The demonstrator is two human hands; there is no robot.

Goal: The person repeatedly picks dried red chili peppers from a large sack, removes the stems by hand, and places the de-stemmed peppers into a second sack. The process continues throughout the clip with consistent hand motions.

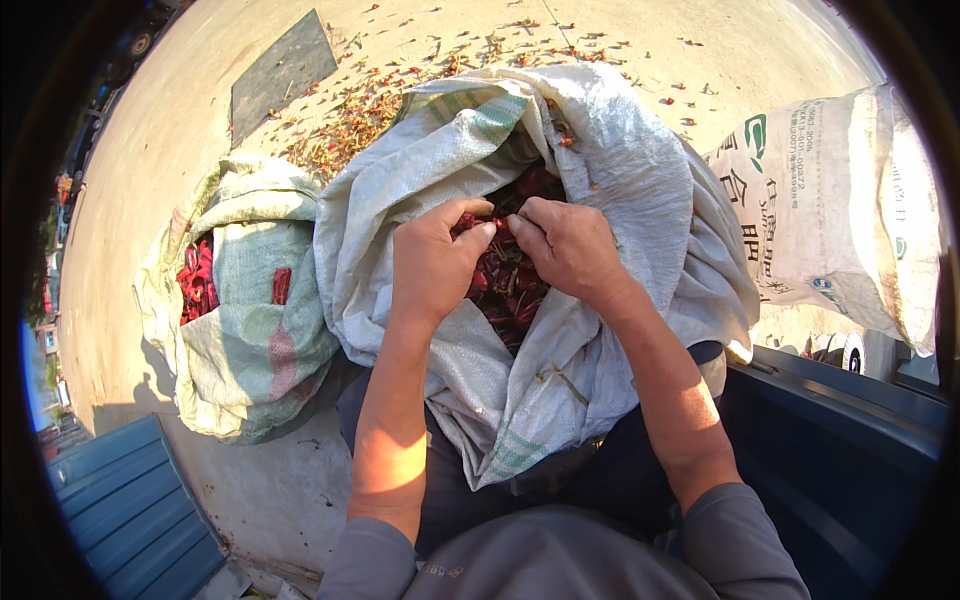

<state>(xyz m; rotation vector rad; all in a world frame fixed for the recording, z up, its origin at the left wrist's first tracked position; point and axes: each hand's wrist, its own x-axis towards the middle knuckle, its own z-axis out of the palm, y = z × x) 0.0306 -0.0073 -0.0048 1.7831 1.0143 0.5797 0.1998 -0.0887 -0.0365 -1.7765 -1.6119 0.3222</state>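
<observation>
My left hand (435, 262) grips a dried red chili pepper (466, 223) between thumb and forefinger. Facing it, my right hand (571, 244) has its thumb and fingertips pinched at the pepper's other end; the fingers hide exactly which part they hold. Both hands are above the mouth of a large white woven sack (630, 165) that lies open between my legs. Dark red chili peppers (517, 304) with some stems fill the part of the sack that shows. A dry stem twig (571, 384) rests on the sack's near fold.
To the left stands a smaller greenish woven sack (247, 337) holding red chilies (197, 277). A printed white sack (817, 195) is at the right. Stems and chili bits (352, 124) litter the concrete near a flat dark board (283, 75). Blue metal panels (135, 495) flank me.
</observation>
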